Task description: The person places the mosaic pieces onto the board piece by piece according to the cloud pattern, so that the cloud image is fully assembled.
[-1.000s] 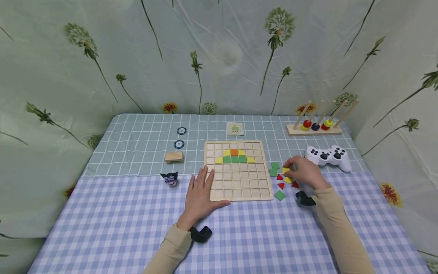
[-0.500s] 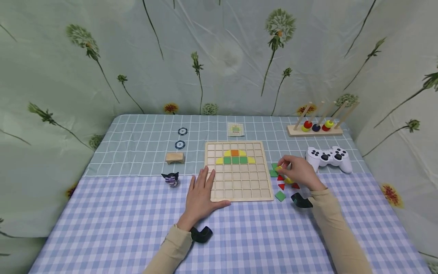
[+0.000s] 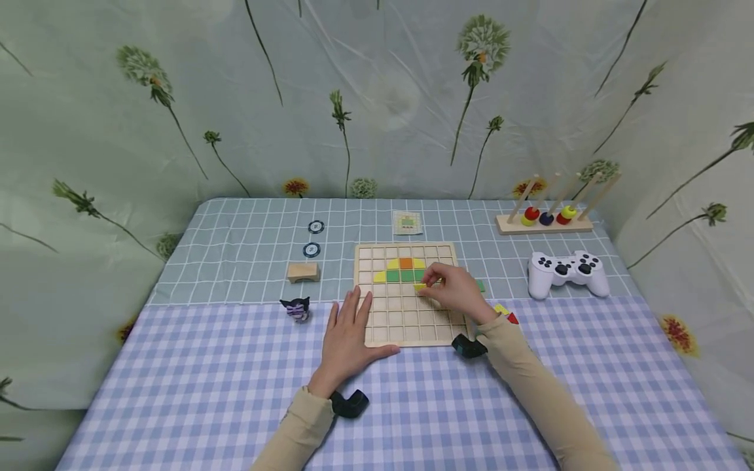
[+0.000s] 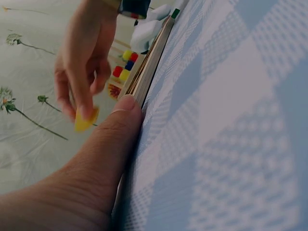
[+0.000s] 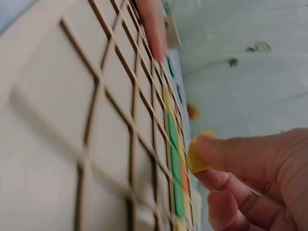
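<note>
My right hand (image 3: 452, 288) pinches a yellow tile (image 5: 198, 156) between thumb and fingers, above the wooden grid board (image 3: 385, 327). In the left wrist view that yellow tile looks raised off the board; its exact outline is blurred. Set in the board's upper rows are an orange square (image 3: 406, 263), several green squares (image 3: 393, 276) and yellow pieces (image 3: 379, 277), partly covered by the right hand in the head view. My left hand (image 3: 347, 333) rests at the board's lower left corner, fingers spread over the left side and thumb along the front edge.
Right of the board lie a green tile (image 3: 481, 286), a yellow piece (image 3: 501, 309) and a red triangle (image 3: 513, 318), partly behind the right arm. Around stand a game controller (image 3: 568, 271), a bead stand (image 3: 544, 224), a pattern card (image 3: 407, 223), a wooden block (image 3: 303, 271) and a small figurine (image 3: 296, 309).
My right hand has picked a yellow tile from the loose pieces and carried it left over the board. The left hand has stayed in place.
</note>
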Demonstrator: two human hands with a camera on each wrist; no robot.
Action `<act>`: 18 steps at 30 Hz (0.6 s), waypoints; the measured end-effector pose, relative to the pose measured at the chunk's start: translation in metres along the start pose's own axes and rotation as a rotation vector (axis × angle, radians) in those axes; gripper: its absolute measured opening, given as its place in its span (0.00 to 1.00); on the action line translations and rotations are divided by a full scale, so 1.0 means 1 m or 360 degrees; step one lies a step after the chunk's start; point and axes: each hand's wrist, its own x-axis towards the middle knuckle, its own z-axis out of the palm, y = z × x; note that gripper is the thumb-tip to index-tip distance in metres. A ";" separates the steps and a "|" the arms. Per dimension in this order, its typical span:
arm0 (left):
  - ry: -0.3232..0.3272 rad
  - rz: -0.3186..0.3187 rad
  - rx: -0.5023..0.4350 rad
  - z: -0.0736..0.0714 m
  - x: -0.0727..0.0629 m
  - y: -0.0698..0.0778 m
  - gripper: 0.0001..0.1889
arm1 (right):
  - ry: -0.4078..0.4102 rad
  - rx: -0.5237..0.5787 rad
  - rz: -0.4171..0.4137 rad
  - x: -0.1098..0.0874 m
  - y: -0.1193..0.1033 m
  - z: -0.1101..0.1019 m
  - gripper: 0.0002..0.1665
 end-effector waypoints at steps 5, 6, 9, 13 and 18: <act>0.0037 0.0016 0.0020 0.001 0.001 0.000 0.61 | -0.0012 0.0004 0.0014 0.012 -0.016 0.024 0.07; 0.0045 0.0019 0.0025 0.002 0.001 0.000 0.61 | -0.0006 0.0012 0.0019 0.014 -0.019 0.027 0.07; 0.0050 0.0023 0.0033 0.002 0.001 0.000 0.61 | 0.0012 0.0056 0.0022 0.020 -0.026 0.036 0.06; 0.0036 0.0017 0.0033 0.002 0.001 0.000 0.61 | 0.0032 0.0119 0.0031 0.026 -0.032 0.044 0.07; 0.0051 0.0030 0.0029 0.002 0.000 -0.001 0.61 | -0.0012 0.0129 0.0103 0.032 -0.035 0.053 0.07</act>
